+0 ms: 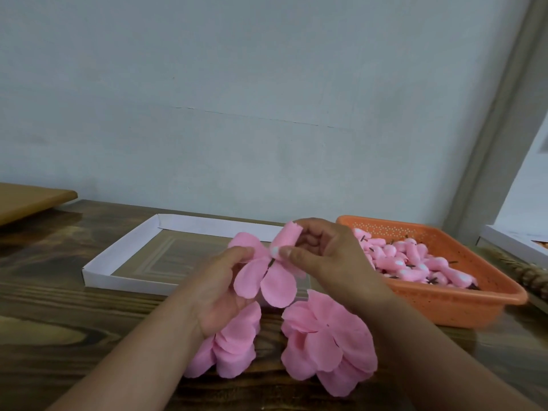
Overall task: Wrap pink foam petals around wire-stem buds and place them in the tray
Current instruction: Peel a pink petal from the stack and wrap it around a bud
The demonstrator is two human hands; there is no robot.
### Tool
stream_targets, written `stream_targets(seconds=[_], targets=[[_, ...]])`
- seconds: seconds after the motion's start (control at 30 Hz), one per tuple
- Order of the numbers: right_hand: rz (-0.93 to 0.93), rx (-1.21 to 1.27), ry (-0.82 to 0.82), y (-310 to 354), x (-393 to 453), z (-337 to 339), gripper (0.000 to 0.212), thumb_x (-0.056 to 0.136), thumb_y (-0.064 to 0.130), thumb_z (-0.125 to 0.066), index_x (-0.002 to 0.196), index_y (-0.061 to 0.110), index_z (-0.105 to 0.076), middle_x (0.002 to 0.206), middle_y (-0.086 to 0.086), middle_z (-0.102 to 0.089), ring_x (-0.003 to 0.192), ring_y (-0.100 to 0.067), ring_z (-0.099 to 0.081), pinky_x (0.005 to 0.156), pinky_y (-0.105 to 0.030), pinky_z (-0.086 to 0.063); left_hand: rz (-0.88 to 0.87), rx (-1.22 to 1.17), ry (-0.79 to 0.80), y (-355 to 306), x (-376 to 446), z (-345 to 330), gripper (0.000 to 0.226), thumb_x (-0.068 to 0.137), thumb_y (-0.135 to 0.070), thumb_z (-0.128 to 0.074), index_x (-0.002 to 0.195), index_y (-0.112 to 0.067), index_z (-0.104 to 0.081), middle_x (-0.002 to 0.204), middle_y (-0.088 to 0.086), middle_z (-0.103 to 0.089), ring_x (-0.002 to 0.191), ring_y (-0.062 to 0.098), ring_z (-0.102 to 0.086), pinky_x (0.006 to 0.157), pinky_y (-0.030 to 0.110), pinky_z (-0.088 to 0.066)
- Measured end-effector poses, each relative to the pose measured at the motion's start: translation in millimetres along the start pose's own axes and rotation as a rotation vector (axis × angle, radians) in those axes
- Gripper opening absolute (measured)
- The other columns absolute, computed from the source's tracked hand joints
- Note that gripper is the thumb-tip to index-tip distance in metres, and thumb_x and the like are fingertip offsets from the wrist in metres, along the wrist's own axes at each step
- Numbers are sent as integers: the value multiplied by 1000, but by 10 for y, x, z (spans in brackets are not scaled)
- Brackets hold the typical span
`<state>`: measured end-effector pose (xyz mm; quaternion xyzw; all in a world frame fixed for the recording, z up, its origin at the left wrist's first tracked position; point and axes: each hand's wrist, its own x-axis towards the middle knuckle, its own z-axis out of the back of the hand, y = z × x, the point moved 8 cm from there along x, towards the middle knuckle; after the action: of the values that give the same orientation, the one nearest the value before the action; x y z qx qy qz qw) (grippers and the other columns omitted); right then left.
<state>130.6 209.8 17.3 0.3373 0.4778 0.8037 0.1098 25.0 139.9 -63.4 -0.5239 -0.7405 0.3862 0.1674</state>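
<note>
My left hand (221, 289) holds a flat pink foam petal piece (267, 280) with several lobes, above the table's middle. My right hand (323, 256) pinches a pink bud (286, 237) on a dark wire stem; the stem pokes into the petal piece's centre. Two stacks of loose pink petal pieces lie on the table below my hands, one on the left (234, 348) and one on the right (326, 339). A shallow white tray (124, 250) sits behind my hands, with nothing visible inside. An orange basket (444, 304) at the right holds several pink wire-stem buds (406, 262).
The work surface is a dark wooden table (59, 321) against a pale wall. A tan board (26, 200) lies at the far left. At the far right edge there is another white tray's corner (513, 241) and a dried brown stalk (525, 271).
</note>
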Motion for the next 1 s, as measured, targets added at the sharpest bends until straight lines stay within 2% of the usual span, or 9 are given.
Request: stream_targets(seconds=[0.1, 0.17, 0.23, 0.33, 0.47, 0.67, 0.83, 0.93, 1.0], targets=[[12, -102, 14, 20, -6, -41, 23, 81, 6, -71, 95, 23, -64, 93, -1, -71, 87, -16, -69, 83, -35, -56, -33, -22, 38, -7, -2, -10, 43, 81, -21, -63, 118, 0, -59, 101, 20, -70, 83, 25, -70, 69, 33, -60], [37, -147, 33, 59, -13, -75, 27, 81, 7, -71, 91, 31, -61, 94, 2, -71, 87, -10, -68, 83, -30, -55, -42, -27, 70, -4, 3, -32, 50, 74, -24, -65, 118, -1, -62, 109, 18, -69, 90, 23, -69, 82, 35, -57], [56, -174, 57, 84, -17, -102, 29, 81, 8, -70, 89, 34, -61, 93, 5, -71, 86, -7, -68, 82, -25, -55, -32, -29, 65, 5, 20, -25, 47, 75, -22, -65, 117, -2, -63, 105, 15, -70, 86, 21, -70, 80, 35, -54], [54, -170, 89, 93, -17, -121, 23, 81, 5, -70, 94, 24, -65, 94, 2, -71, 88, -10, -68, 85, -30, -55, 10, -33, -7, 32, 48, 30, 40, 71, -19, -69, 108, -5, -67, 91, 11, -73, 71, 18, -70, 62, 29, -58], [50, -168, 146, 87, -30, -163, 21, 81, 3, -70, 102, 6, -67, 97, -4, -71, 91, -18, -68, 88, -41, -53, 47, -48, -104, 64, 27, 74, 41, 61, -12, -75, 99, -2, -68, 87, 14, -74, 64, 20, -71, 59, 34, -60], [58, -151, 157, 84, -30, -175, 17, 80, 3, -71, 97, 5, -68, 92, -5, -71, 88, -20, -68, 85, -45, -53, 14, 69, -186, 30, -2, 129, 17, 83, -8, -66, 99, -3, -68, 81, 13, -70, 75, 22, -63, 65, 36, -51], [70, -136, 139, 84, -12, -129, 16, 81, -1, -69, 97, 3, -68, 91, -6, -71, 87, -19, -68, 85, -39, -54, -73, 140, -195, -36, -26, 105, 10, 89, -10, -61, 82, -7, -66, 73, 10, -70, 76, 24, -62, 75, 37, -48], [55, -155, 113, 42, -2, -112, 18, 81, 1, -69, 99, 4, -67, 93, -6, -71, 88, -17, -68, 85, -36, -54, -110, 221, -215, -66, -14, 135, 8, 90, -13, -61, 85, -7, -64, 89, 13, -66, 91, 29, -58, 90, 43, -43], [47, -155, 88, 24, -1, -103, 18, 82, 3, -69, 99, 7, -67, 95, -6, -71, 90, -17, -68, 86, -38, -54, -116, 231, -195, -53, -2, 138, 8, 90, -14, -60, 92, -7, -63, 99, 16, -62, 97, 31, -55, 90, 43, -41]])
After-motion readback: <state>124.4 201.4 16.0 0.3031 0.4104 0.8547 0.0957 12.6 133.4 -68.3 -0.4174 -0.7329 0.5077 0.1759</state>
